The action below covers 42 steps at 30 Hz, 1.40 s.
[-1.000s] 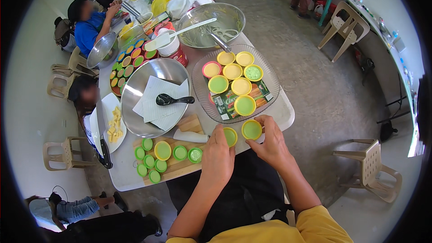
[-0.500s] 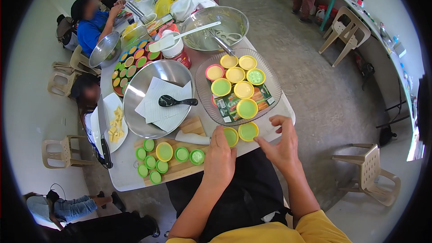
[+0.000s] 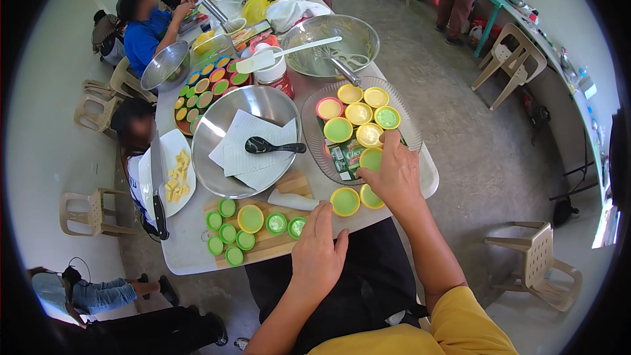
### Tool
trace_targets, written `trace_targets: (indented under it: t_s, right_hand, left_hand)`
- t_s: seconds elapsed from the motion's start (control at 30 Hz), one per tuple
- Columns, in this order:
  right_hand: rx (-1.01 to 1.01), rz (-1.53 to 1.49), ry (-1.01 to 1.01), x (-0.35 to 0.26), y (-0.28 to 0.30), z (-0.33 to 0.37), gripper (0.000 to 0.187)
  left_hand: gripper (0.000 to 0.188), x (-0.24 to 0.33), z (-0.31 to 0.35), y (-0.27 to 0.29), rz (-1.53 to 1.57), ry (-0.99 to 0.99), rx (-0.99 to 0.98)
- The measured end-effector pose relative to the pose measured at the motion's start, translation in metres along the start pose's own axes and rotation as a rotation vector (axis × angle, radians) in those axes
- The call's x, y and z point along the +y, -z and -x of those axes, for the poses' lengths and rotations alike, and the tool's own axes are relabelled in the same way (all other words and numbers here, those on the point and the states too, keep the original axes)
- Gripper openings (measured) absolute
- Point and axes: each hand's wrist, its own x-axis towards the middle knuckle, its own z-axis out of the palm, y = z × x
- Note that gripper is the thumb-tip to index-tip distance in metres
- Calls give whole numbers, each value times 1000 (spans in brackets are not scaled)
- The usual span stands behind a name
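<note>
Right hand (image 3: 397, 174) has swung up, thumb and finger parted around a green-filled cup (image 3: 369, 159) in the clear tray (image 3: 311, 135), right of centre, grip unclear; left hand (image 3: 318, 256), lower centre, fingers loose; two yellow-rimmed cups (image 3: 345, 202) now sit released on the worktop (image 3: 184, 253).

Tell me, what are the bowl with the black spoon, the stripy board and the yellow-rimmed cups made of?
The bowl: most likely polished steel, silvery with bright reflections. The board: seems to be smooth wood or bamboo, with pale and darker tan strips. The yellow-rimmed cups: perhaps plastic or coated paper; their smooth, even colour leaves it open.
</note>
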Motion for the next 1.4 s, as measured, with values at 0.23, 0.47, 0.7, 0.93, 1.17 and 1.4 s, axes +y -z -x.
trace_targets:
  t_s: [0.23,0.47,0.7,0.93,1.17,1.4]
  right_hand:
    - [41,-42,59,-13,3,3,60]
    - [81,-134,60,-23,36,9,58]
    - [75,-71,-58,9,75,35,62]
    - [-32,-104,-165,47,58,56,65]
    - [-10,-151,-111,64,39,50,62]
    - [-19,-268,-130,80,39,41,62]
  left_hand:
    - [56,-17,4,10,-38,15,9]
    - [51,-20,3,13,-46,15,13]
    - [48,-10,-19,7,6,-30,72]
    - [59,-3,-76,-29,30,-114,116]
    - [63,-2,-135,-65,-113,10,86]
    - [59,-6,-175,-85,-156,114,-35]
